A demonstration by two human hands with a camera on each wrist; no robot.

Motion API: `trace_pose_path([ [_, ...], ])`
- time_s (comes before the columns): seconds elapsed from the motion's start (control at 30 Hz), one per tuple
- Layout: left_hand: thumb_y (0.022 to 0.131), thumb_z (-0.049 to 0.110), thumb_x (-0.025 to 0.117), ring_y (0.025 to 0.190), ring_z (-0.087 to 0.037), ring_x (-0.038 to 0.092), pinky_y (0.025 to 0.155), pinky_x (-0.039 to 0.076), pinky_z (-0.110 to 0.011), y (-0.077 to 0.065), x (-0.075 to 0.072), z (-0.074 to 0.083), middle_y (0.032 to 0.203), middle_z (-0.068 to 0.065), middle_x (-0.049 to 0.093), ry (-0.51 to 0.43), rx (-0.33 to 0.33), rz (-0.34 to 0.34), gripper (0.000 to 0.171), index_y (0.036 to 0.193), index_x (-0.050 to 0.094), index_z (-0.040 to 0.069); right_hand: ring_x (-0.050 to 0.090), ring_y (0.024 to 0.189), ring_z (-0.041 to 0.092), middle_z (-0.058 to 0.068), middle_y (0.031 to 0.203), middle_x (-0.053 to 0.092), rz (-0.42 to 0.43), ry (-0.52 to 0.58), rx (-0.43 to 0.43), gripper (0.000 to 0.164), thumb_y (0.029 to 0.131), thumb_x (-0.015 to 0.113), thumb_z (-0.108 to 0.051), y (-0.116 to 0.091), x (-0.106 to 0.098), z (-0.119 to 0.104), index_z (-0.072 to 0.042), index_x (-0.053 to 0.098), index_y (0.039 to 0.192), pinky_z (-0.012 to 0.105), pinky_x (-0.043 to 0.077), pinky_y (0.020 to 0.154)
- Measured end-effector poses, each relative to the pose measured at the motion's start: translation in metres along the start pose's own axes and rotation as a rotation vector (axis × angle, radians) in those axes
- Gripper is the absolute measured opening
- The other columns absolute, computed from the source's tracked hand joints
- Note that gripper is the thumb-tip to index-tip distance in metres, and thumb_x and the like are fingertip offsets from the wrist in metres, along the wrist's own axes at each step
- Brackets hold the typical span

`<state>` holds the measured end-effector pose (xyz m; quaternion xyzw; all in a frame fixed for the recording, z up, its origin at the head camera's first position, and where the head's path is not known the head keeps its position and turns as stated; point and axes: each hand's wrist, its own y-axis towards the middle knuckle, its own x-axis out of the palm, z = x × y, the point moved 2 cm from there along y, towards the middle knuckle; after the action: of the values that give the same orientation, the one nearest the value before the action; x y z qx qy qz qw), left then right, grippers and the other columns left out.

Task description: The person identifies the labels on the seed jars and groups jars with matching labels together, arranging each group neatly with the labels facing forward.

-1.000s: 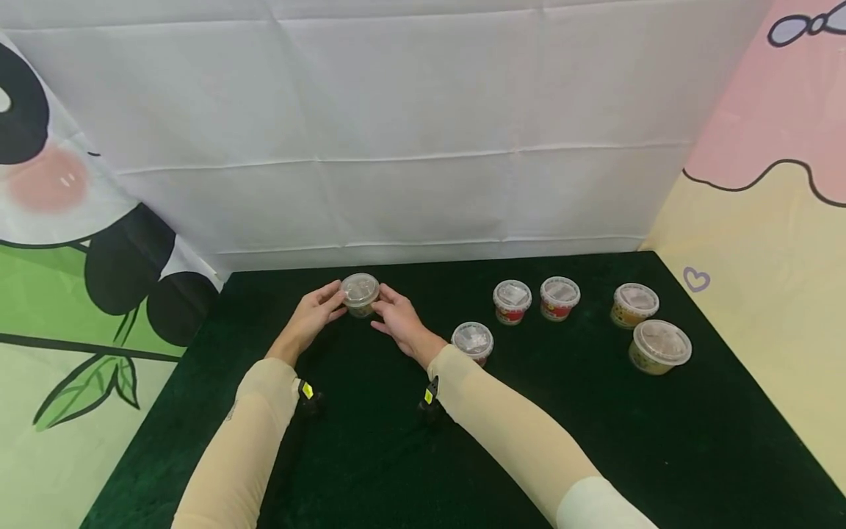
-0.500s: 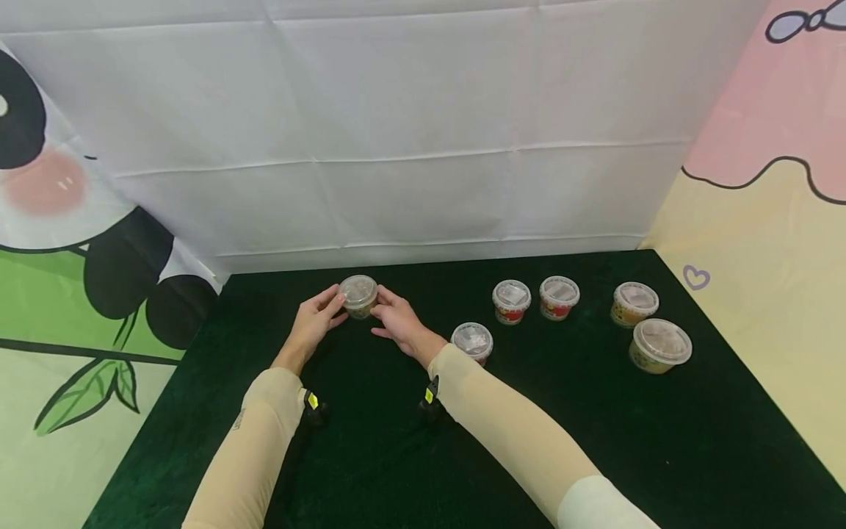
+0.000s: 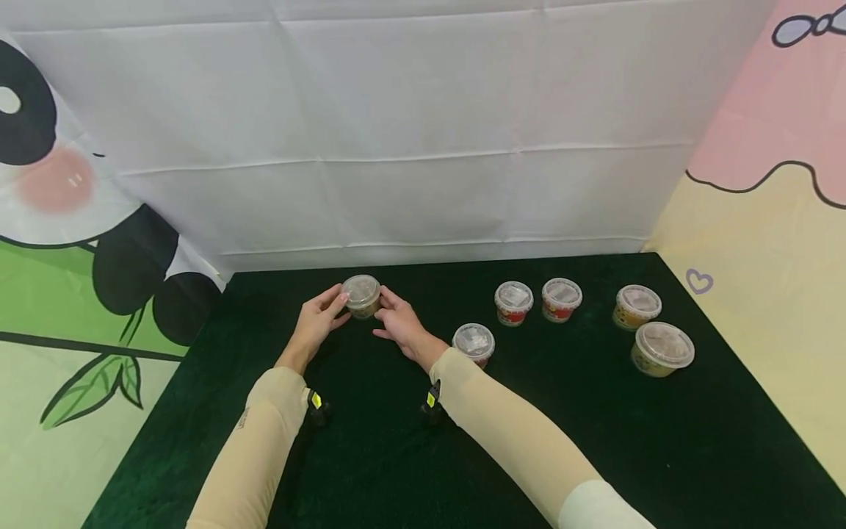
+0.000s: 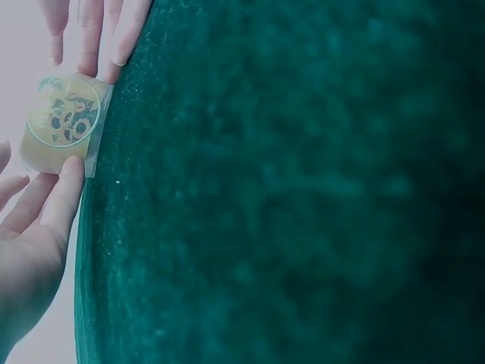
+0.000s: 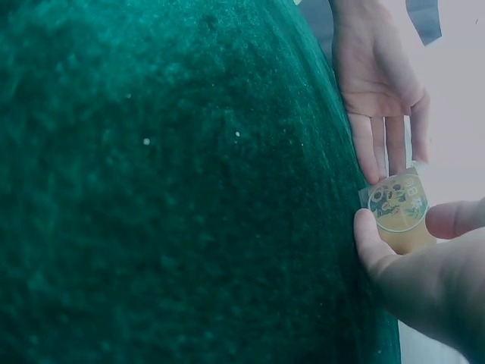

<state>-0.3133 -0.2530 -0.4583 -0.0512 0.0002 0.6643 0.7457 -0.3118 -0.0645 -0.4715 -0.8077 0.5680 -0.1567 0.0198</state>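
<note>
Both hands hold one small lidded plastic tub [image 3: 361,294] upright near the back edge of the dark green table. My left hand [image 3: 313,328] grips its left side, thumb up by the lid's edge. On the right side, my right hand [image 3: 405,323] grips it with fingers and thumb. A round printed picture marks the yellowish tub [image 4: 70,114] in the left wrist view. In the right wrist view the thumb and a finger of my right hand [image 5: 436,265] lie about the tub [image 5: 399,208]. Whether its base touches the cloth is hard to tell.
Beside my right forearm stands a lidded tub [image 3: 474,344], partly hidden. Behind it are two red-banded tubs, one left [image 3: 512,303] and one right [image 3: 561,299]. A yellowish tub [image 3: 637,306] and a wider tub [image 3: 662,349] stand at the far right. A white cloth [image 3: 423,198] hangs behind.
My left forearm has shifted slightly to the right. Both hands keep their hold on the tub, which stays in nearly the same place. The other tubs have not moved.
</note>
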Motion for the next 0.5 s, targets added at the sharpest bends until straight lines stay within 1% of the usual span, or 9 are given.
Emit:
trace_pose_path([
  [0.07, 0.107, 0.023, 0.053, 0.147, -0.031, 0.034, 0.109, 0.042, -0.046, 0.002, -0.001, -0.004, 0.162, -0.017, 0.029, 0.008, 0.006, 0.005, 0.061, 0.159, 0.028, 0.002, 0.033, 0.147, 0.027, 0.009, 0.164, 0.029, 0.006, 0.004, 0.000, 0.063, 0.104, 0.044, -0.003, 0.000, 0.000, 0.000, -0.022, 0.028, 0.162, 0.045, 0.050, 0.103],
  [0.13, 0.107, 0.026, 0.053, 0.146, -0.030, 0.035, 0.108, 0.043, -0.044, 0.004, -0.003, -0.009, 0.161, -0.017, 0.031, 0.042, 0.016, 0.015, 0.061, 0.159, 0.029, 0.003, 0.034, 0.147, 0.027, 0.009, 0.164, 0.029, 0.006, 0.003, 0.001, 0.063, 0.104, 0.045, -0.003, -0.001, -0.001, 0.000, -0.021, 0.028, 0.162, 0.045, 0.050, 0.102],
  [0.27, 0.107, 0.033, 0.052, 0.143, -0.032, 0.039, 0.106, 0.045, -0.042, 0.007, -0.005, -0.013, 0.159, -0.021, 0.034, 0.172, 0.057, 0.051, 0.064, 0.159, 0.027, 0.004, 0.034, 0.147, 0.027, 0.010, 0.164, 0.029, 0.005, -0.007, -0.002, 0.062, 0.104, 0.047, -0.003, -0.005, -0.003, -0.005, -0.016, 0.028, 0.161, 0.043, 0.049, 0.103],
  [0.3, 0.108, 0.034, 0.051, 0.142, -0.033, 0.040, 0.107, 0.045, -0.043, 0.007, -0.005, -0.013, 0.158, -0.022, 0.034, 0.208, 0.070, 0.064, 0.065, 0.159, 0.027, 0.004, 0.034, 0.147, 0.026, 0.010, 0.164, 0.030, 0.006, -0.018, -0.005, 0.061, 0.104, 0.047, -0.003, -0.007, -0.004, -0.007, -0.015, 0.028, 0.161, 0.043, 0.049, 0.104],
  [0.4, 0.108, 0.035, 0.050, 0.143, -0.037, 0.038, 0.110, 0.040, -0.050, 0.005, -0.001, -0.005, 0.158, -0.025, 0.033, 0.365, 0.130, 0.128, 0.064, 0.159, 0.027, 0.005, 0.034, 0.147, 0.027, 0.010, 0.164, 0.030, -0.005, -0.054, -0.026, 0.060, 0.105, 0.049, -0.005, -0.014, -0.011, -0.016, -0.012, 0.029, 0.160, 0.042, 0.047, 0.105],
  [0.5, 0.107, 0.030, 0.054, 0.146, -0.039, 0.031, 0.116, 0.030, -0.056, 0.000, 0.006, 0.007, 0.159, -0.024, 0.030, 0.542, 0.219, 0.187, 0.061, 0.157, 0.031, 0.004, 0.036, 0.145, 0.027, 0.010, 0.163, 0.031, -0.049, -0.090, -0.046, 0.058, 0.105, 0.050, -0.008, -0.023, -0.021, -0.027, -0.013, 0.030, 0.160, 0.042, 0.046, 0.107],
])
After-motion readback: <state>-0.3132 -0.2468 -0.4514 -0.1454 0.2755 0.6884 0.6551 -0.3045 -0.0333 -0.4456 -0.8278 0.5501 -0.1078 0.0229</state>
